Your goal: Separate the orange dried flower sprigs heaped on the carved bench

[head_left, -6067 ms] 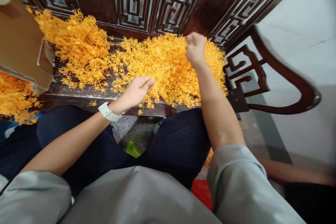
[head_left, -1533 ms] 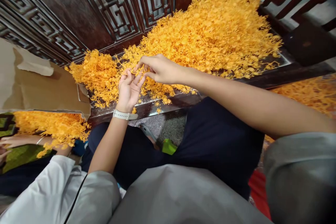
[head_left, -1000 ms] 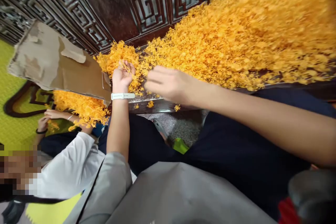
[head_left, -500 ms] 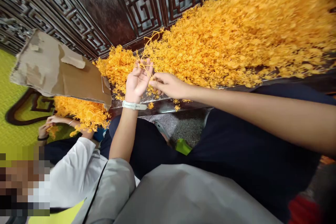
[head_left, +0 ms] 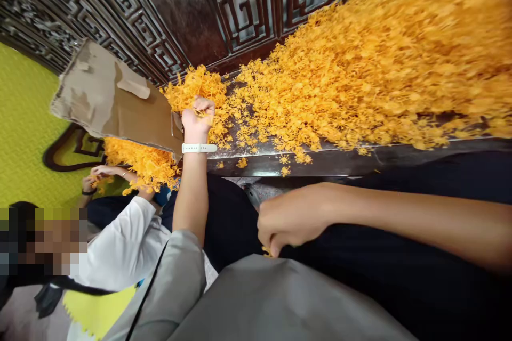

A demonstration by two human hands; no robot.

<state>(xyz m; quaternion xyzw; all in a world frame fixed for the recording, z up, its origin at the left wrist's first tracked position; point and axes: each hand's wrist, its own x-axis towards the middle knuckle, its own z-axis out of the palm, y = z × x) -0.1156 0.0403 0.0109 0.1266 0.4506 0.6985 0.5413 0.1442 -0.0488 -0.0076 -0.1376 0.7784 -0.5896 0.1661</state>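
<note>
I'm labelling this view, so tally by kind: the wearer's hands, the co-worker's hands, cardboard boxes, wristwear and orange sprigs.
Wearer: 2 (left hand, right hand)
Co-worker's hands: 2
Cardboard box: 1
Wristwear: 3 (white strap, black band, thin bracelet)
Orange sprigs: heaped and overlapping, too many to count
Total without sprigs: 8

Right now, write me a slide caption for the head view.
Left hand curled around orange strands by a cardboard box; right hand over dark trousers, an orange bit at its fingertips.
</note>
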